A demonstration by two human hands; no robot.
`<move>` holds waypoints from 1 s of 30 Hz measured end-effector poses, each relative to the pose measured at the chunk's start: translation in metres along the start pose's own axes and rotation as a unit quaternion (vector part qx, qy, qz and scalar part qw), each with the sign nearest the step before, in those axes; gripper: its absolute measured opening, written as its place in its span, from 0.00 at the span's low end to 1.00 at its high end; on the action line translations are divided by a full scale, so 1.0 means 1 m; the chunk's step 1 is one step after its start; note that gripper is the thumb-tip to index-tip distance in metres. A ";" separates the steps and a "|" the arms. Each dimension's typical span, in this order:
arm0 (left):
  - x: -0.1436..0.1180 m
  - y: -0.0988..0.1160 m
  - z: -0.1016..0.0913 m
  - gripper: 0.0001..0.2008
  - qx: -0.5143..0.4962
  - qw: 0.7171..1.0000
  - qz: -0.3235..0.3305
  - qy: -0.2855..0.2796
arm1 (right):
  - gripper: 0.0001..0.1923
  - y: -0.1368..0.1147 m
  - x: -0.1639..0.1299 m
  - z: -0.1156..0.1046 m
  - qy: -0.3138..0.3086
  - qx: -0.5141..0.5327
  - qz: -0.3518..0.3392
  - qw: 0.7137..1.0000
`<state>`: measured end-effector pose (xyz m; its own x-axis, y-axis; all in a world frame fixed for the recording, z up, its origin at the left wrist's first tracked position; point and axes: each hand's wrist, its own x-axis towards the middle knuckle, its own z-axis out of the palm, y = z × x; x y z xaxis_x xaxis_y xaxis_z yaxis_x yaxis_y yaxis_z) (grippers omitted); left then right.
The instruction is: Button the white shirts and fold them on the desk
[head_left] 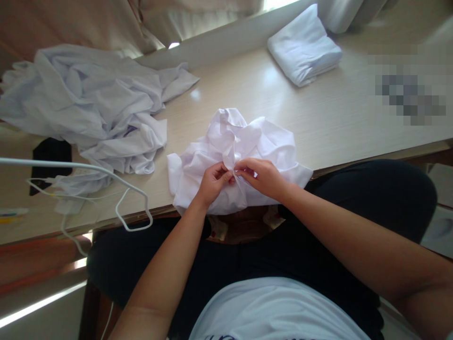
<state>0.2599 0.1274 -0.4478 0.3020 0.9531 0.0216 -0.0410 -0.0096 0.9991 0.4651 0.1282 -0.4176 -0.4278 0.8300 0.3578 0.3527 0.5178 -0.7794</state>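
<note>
A white shirt (198, 160) lies bunched at the table's front edge, its collar standing up toward the far side and a bit of its lower cloth hanging over the edge. My left hand (216, 180) pinches the front opening of the shirt from the left, thumb and fingers closed. From the right, my right hand (260, 174) grips the same strip of cloth with its fingertips. Both sets of fingertips almost meet on the shirt's middle line. Whether a button lies between them is too small to tell.
On the table (350, 137), a heap of white garments (95, 104) covers the left part. A folded white cloth (302, 47) lies at the back right. A white hanger (130, 177), a black item (51, 156) and cables are at left. A blurred object (406, 94) sits far right.
</note>
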 end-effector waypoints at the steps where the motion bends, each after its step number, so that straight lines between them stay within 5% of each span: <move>1: 0.000 0.000 0.000 0.12 0.000 1.000 0.001 -0.001 | 0.07 0.000 0.000 0.000 0.000 0.000 0.000 1.000; 30: 0.000 0.001 0.001 0.15 -0.003 1.000 -0.011 0.007 | 0.08 0.001 -0.002 0.001 0.001 0.012 0.004 1.000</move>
<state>0.2611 0.1273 -0.4465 0.2893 0.9572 -0.0007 -0.0397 0.0128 0.9991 0.4650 0.1271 -0.4198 -0.4242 0.8339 0.3530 0.3358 0.5069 -0.7939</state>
